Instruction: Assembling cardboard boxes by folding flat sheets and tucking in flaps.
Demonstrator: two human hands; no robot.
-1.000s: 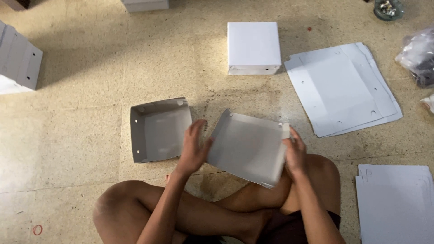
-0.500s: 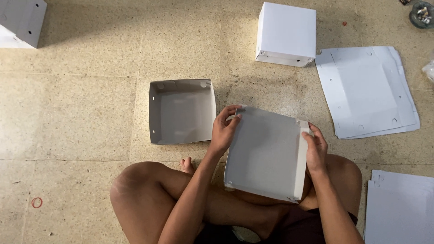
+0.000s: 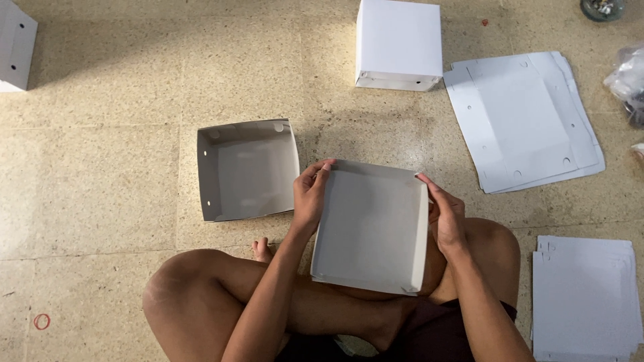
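I sit cross-legged on a tiled floor and hold a grey folded cardboard box half over my lap, open side up. My left hand grips its left wall near the far corner. My right hand grips its right wall. A second grey box half, open side up, lies on the floor just left of my left hand.
A closed white box stands at the far centre. A stack of flat die-cut cardboard sheets lies at the right, another stack at the near right. A white box sits far left, a plastic bag far right.
The box half has turned from a tilted hold to lying squarer over my lap, and both hands have shifted along its side walls. The view has shifted towards the right.
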